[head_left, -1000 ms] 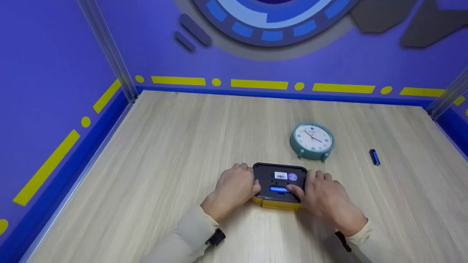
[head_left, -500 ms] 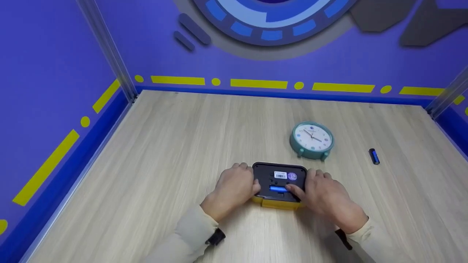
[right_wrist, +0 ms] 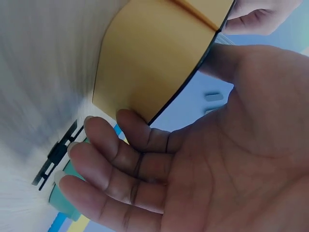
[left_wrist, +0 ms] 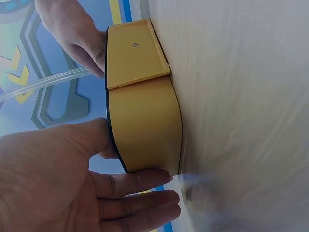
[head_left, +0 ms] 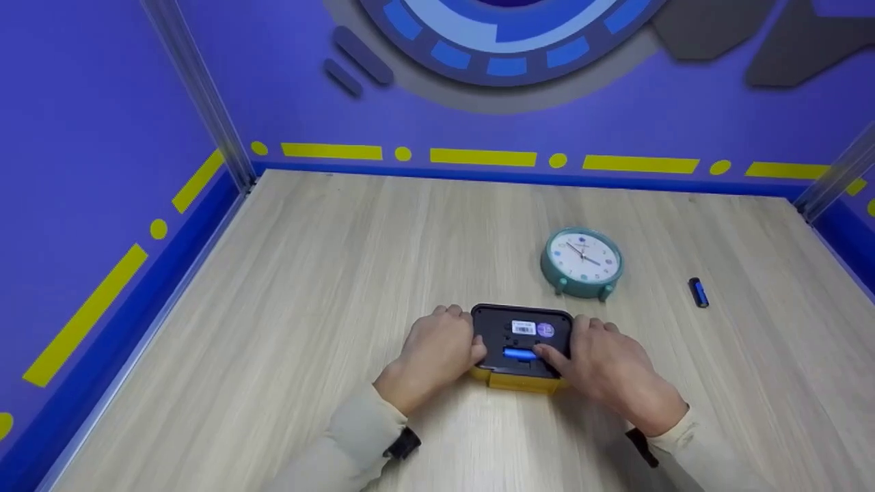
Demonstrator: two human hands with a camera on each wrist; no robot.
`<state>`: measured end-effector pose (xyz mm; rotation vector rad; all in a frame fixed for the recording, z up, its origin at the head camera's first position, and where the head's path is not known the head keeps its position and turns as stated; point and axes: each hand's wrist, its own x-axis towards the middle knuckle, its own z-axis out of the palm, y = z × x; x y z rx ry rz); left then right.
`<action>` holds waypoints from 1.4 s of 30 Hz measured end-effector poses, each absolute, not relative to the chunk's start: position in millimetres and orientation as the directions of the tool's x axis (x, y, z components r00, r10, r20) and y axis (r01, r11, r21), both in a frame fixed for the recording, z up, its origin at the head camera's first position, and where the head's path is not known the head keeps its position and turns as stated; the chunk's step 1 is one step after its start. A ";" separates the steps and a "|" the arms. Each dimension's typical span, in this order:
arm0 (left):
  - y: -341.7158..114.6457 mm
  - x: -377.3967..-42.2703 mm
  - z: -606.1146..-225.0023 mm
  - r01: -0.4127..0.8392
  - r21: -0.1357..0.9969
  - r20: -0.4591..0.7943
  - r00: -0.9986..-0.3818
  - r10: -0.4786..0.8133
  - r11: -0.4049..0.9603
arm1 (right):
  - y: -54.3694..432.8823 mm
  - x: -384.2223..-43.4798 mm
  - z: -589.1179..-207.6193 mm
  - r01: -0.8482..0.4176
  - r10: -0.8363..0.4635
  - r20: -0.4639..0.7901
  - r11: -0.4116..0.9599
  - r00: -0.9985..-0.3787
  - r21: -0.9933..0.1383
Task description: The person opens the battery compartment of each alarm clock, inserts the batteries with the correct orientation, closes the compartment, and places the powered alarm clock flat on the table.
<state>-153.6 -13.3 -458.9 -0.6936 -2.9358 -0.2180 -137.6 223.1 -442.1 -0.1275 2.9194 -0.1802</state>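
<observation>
A yellow clock [head_left: 523, 383] lies with its black back up in the head view, a white label and a round purple sticker on it. A blue battery [head_left: 519, 354] sits in the slot in that back. My left hand [head_left: 437, 352] grips the clock's left end, thumb on the back's edge and index finger along the side, as the left wrist view shows. My right hand [head_left: 612, 365] holds the right end, its thumb over the battery's right end. That end of the battery is hidden under the thumb. The clock's face is out of sight.
Behind the yellow clock, a teal round clock [head_left: 582, 263] lies face up on the wooden table [head_left: 342, 273]. A loose blue-and-black battery [head_left: 698, 292] lies to the right. A thin black plastic piece [right_wrist: 58, 152] shows beside the teal clock in the right wrist view. Blue walls stand around the table.
</observation>
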 end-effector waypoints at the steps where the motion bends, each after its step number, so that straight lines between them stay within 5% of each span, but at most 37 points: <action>1: -13.5 -153.5 -459.1 0.452 0.110 0.150 -0.888 0.435 0.885 | 223.7 -138.8 -441.5 -0.072 -0.100 -0.219 0.989 -0.971 -0.130; 7: -14.0 -153.3 -459.7 0.453 0.109 0.157 -0.887 0.435 0.885 | 233.9 -145.4 -431.3 -0.083 -0.130 -0.305 0.983 -0.943 -0.162; 24: -14.6 -153.7 -460.2 0.461 0.130 0.166 -0.883 0.439 0.878 | 271.4 -157.4 -419.4 -0.226 -0.251 -0.081 0.945 -0.965 -0.234; 42: -14.1 -155.1 -458.7 0.444 0.165 0.115 -0.896 0.430 0.881 | 279.7 -168.4 -436.7 -0.316 -0.347 -0.130 0.925 -0.929 -0.210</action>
